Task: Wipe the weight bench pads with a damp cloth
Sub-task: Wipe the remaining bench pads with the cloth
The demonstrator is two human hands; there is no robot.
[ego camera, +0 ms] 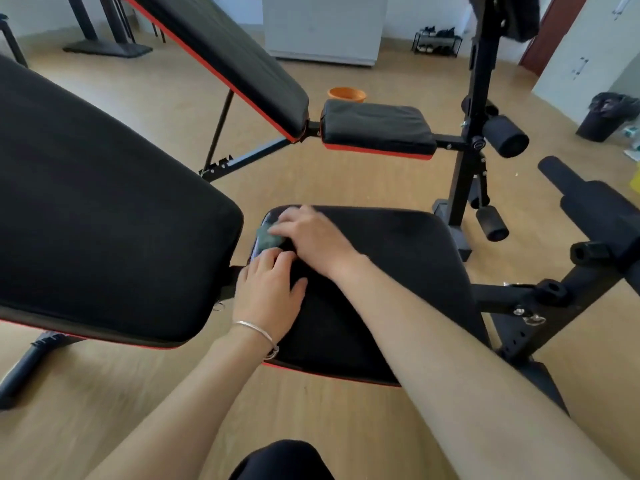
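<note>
The near bench's black seat pad [398,271] lies in front of me, with its tilted black backrest pad [104,209] to the left. A small dark green cloth [268,239] sits at the seat pad's far left corner. My right hand [311,240] rests over the cloth with its fingers curved on it. Just below, my left hand [268,292] lies on the pad, fingertips touching the cloth's near edge. Most of the cloth is hidden under the hands.
A second bench stands behind, with an inclined backrest [225,57] and a small seat pad [377,128]. Its upright post [476,109] carries foam rollers [505,136]. An orange basin [346,94] sits on the wooden floor; a black bin [602,116] stands far right.
</note>
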